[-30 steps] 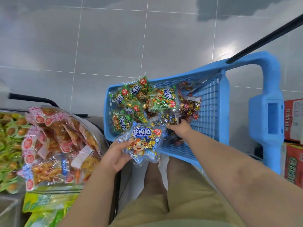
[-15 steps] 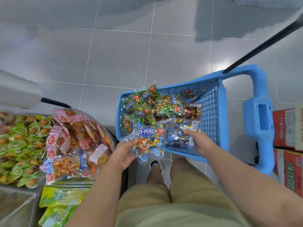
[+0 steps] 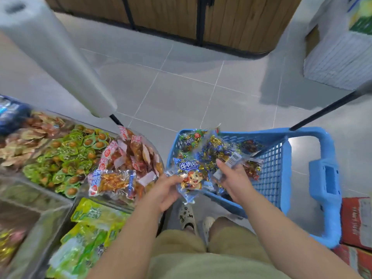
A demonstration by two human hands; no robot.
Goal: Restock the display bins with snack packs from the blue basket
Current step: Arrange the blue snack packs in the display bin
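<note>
The blue basket [image 3: 281,170] stands on the floor at centre right, with green [image 3: 189,140] and dark red snack packs [image 3: 252,168] inside. My left hand [image 3: 165,188] grips a blue cartoon-printed snack pack [image 3: 190,176] over the basket's near left corner. Beside it my right hand [image 3: 233,178] holds a second blue pack [image 3: 219,152] of gold-wrapped pieces, lifted above the basket. The display bins [image 3: 66,200] lie to the left, filled with green, orange and red-white packs.
A roll of clear plastic bags [image 3: 54,51] juts over the bins at upper left. Yellow-green packs [image 3: 90,228] fill the near bin. Red cartons [image 3: 356,222] sit right of the basket, a wooden shelf base [image 3: 201,21] stands across the tiled aisle, and my feet [image 3: 193,220] are below.
My right hand pulled a second blue pack out of the basket and lifted it beside the first. The view swung up and left, bringing more of the bins into sight.
</note>
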